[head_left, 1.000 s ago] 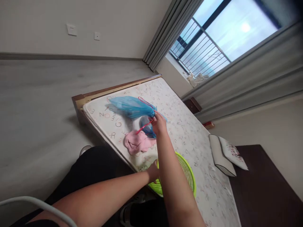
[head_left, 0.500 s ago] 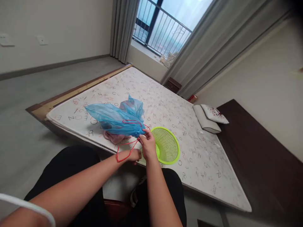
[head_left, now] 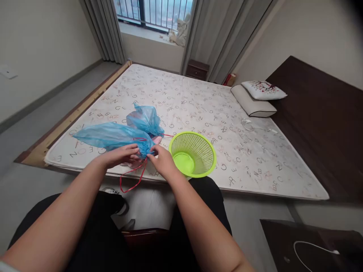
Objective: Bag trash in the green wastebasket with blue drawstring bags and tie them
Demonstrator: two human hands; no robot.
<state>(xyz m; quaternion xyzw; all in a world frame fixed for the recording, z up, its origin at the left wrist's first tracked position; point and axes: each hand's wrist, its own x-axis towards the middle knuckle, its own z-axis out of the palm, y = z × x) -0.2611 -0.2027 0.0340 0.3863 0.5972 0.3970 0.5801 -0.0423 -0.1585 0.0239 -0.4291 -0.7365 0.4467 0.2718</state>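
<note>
A blue translucent plastic drawstring bag lies on its side near the mattress's front edge, its mouth gathered. My right hand pinches that gathered mouth between thumb and fingertips. From the left, my left hand reaches against the bag just short of the mouth, fingers stretched out and somewhat apart; its thumb is hidden. The red drawstring hangs in a loop below my hands. Behind, a second blue plastic bag stands bunched up, with a red string. Pink cloth shows partly between the bags.
A lime-green plastic basket stands right of my right hand, at the edge of the letter-printed mattress. Two pillows lie by the dark headboard. A dark surface with a white cable is at lower right.
My left hand has come up from below, out of the red string loop, to the bag. My right hand and the bag's mouth have moved left, away from the basket. The view has levelled.
</note>
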